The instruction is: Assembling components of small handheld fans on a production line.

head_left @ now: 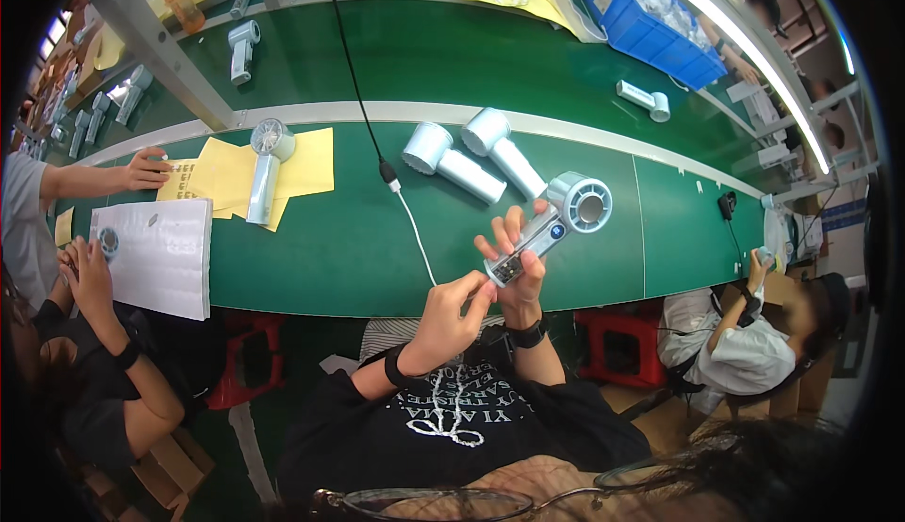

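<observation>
My right hand point(528, 281) is wrapped round the handle of a pale blue handheld fan point(583, 201), tilted with its round head up and to the right. Circuit parts show through the lower end of the handle. The fingers of my left hand point(451, 314) are pinched at the handle's bottom end. A white cable point(411, 220) runs down from a black connector point(387, 173) into my left hand, where its tip is hidden by the fingers. Just beyond lie two similar fans, a left one point(429, 149) and a right one point(488, 131), on the green table point(311, 272).
Another fan point(267, 168) rests on yellow sheets point(222, 178) at left, near a co-worker's hand point(146, 169) and a white booklet point(156, 248). A metal rail point(377, 112) crosses behind. Farther back stands a blue crate point(650, 27). A second co-worker point(735, 333) sits at right.
</observation>
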Tool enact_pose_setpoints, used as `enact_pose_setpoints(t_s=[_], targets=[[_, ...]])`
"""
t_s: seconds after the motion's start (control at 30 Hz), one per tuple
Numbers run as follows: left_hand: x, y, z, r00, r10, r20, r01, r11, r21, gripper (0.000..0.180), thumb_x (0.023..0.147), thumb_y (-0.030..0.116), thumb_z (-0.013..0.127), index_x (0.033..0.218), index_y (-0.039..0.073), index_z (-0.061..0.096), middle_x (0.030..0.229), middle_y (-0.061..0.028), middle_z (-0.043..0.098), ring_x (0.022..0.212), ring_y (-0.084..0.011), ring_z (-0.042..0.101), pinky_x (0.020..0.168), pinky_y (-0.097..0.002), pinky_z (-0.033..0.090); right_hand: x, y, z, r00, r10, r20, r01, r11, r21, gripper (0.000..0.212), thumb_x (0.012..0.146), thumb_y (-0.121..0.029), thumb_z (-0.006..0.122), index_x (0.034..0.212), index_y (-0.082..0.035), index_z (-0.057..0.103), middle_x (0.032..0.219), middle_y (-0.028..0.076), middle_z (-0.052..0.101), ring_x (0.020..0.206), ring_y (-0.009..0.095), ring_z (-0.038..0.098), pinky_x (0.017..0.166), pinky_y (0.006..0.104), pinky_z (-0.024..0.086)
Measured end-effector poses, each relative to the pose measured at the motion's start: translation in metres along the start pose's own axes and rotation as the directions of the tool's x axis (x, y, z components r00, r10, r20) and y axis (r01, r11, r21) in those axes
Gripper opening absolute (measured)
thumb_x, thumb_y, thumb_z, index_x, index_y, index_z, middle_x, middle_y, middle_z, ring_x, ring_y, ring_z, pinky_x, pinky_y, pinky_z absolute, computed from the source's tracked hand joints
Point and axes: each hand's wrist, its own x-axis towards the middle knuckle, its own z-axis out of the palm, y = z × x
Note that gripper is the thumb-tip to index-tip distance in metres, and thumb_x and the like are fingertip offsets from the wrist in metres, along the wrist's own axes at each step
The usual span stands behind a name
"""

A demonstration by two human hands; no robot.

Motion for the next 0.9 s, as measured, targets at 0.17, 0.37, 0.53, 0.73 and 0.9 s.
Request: enact_pose_setpoints(t_s=[0.17, 0.37, 0.53, 0.73, 0.9], targets=[[-0.002, 0.001, -0.002, 0.998, 0.068, -0.004, -0.067, 0.996, 0.066, 0.014, 0.094, 0.007, 0.052, 0.087, -0.004, 0.057, 0.073, -0.0124, 0.061, 0.062, -0.0232, 0.061, 0.058, -0.0323, 0.046, -0.001, -0.001, 0.000, 0.996, 0.049, 0.073, -0.052, 0.998, 0.042, 0.062, 0.079, -0.019, 0.074, 0.124, -0.022, 0.032, 0.086, 0.003, 0.043, 0.076, 0.013, 0.047, 0.067, 0.0318, 0.042], [-0.002, 0.002, -0.021, 0.992, -0.032, 0.124, 0.031, 0.999, 0.011, 0.015, 0.095, 0.009, 0.054, 0.087, -0.003, 0.057, 0.078, -0.0085, 0.060, 0.068, -0.0148, 0.057, 0.064, -0.0273, 0.046, 0.000, -0.005, -0.006, 0.980, 0.106, 0.171, -0.076, 0.982, -0.174, 0.064, 0.079, -0.021, 0.075, 0.125, -0.021, 0.031, 0.097, 0.010, 0.050, 0.087, 0.021, 0.054, 0.081, 0.0423, 0.049], [-0.001, 0.001, -0.030, 0.993, 0.106, 0.055, -0.113, 0.980, 0.161, 0.015, 0.089, 0.012, 0.064, 0.088, -0.002, 0.059, 0.091, -0.0140, 0.063, 0.082, -0.0258, 0.064, 0.070, -0.0324, 0.049, 0.000, -0.010, -0.004, 0.969, 0.144, 0.201, -0.062, 0.929, -0.365, 0.068, 0.078, -0.021, 0.077, 0.127, -0.017, 0.030, 0.107, 0.016, 0.053, 0.102, 0.027, 0.056, 0.092, 0.0490, 0.048], [0.001, -0.012, -0.036, 0.973, 0.230, -0.024, -0.227, 0.970, 0.084, 0.018, 0.079, 0.009, 0.074, 0.080, -0.004, 0.062, 0.107, -0.0170, 0.066, 0.095, -0.0223, 0.063, 0.082, -0.0310, 0.047, -0.002, -0.020, 0.007, 0.960, 0.243, 0.139, -0.118, 0.801, -0.586, 0.083, 0.069, -0.036, 0.086, 0.131, -0.012, 0.037, 0.118, 0.017, 0.053, 0.116, 0.030, 0.052, 0.099, 0.0478, 0.043], [-0.004, -0.020, -0.039, 0.976, 0.212, -0.042, -0.214, 0.976, -0.039, 0.015, 0.077, 0.005, 0.074, 0.073, -0.005, 0.063, 0.110, -0.0197, 0.066, 0.092, -0.0214, 0.063, 0.080, -0.0300, 0.047, 0.004, -0.044, 0.005, 0.918, 0.350, 0.187, -0.036, 0.541, -0.840, 0.091, 0.063, -0.041, 0.087, 0.134, -0.007, 0.042, 0.127, 0.015, 0.051, 0.120, 0.028, 0.050, 0.102, 0.0442, 0.041]])
